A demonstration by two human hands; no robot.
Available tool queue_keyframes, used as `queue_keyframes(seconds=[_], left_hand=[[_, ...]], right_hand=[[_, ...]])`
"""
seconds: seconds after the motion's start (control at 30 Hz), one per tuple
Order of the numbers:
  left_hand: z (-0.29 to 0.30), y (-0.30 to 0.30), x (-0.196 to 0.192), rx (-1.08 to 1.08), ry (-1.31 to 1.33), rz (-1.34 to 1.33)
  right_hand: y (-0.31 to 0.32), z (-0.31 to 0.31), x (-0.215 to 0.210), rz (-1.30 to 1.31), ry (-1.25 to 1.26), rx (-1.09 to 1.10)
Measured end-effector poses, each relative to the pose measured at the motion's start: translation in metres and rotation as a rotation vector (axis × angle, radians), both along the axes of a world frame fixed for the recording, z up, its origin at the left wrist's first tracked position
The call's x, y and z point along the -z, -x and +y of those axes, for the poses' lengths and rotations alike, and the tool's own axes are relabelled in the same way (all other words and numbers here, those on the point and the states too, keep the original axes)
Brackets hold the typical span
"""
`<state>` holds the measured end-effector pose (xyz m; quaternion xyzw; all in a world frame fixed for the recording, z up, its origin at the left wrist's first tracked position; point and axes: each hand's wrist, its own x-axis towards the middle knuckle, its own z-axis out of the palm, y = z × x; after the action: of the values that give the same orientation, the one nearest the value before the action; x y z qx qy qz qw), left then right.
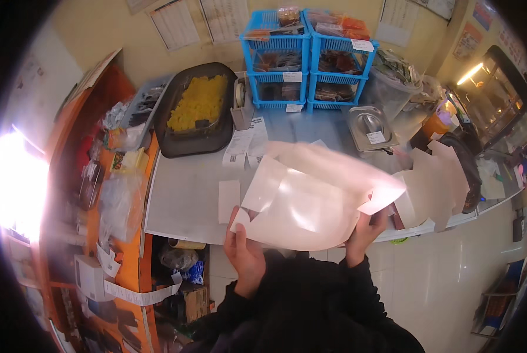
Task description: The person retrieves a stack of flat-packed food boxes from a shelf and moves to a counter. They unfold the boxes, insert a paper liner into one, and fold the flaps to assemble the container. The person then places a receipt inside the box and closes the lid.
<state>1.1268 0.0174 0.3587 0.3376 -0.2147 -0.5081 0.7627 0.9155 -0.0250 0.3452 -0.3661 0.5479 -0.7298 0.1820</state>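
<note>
both hands, left hand (244, 253) and right hand (363, 232), grasp the flat white paper bag (304, 200) at its near corners; best kept taut above the steel counter (184, 194).

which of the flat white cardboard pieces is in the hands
The big one in front, gripped by the left hand and right hand; the stack on the right lies untouched on the counter.

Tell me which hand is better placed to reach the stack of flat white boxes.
Probably the right hand: it grips the white paper bag at its right edge, nearer the stack of flat boxes. The left hand holds the bag's opposite edge.
</note>
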Motion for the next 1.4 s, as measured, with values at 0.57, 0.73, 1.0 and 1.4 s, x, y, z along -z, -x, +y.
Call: queue_keyframes(seconds=[0.57,0.73,1.0,1.4], left_hand=[[-0.011,-0.023,-0.001,0.087,0.054,-0.229],[-0.013,-0.007,-0.011,0.021,0.111,-0.074],[-0.01,0.016,0.017,-0.238,0.013,-0.618],[0.0,0.028,0.005,0.039,0.39,-1.41]], right_hand=[[-0.012,0.002,0.015,-0.056,0.096,-0.042],[-0.013,-0.001,0.033,-0.279,-0.048,-0.153],[0.007,0.077,0.095,-0.528,-0.165,0.071],[-0.025,0.058,-0.042,0.524,-0.041,-0.233]])
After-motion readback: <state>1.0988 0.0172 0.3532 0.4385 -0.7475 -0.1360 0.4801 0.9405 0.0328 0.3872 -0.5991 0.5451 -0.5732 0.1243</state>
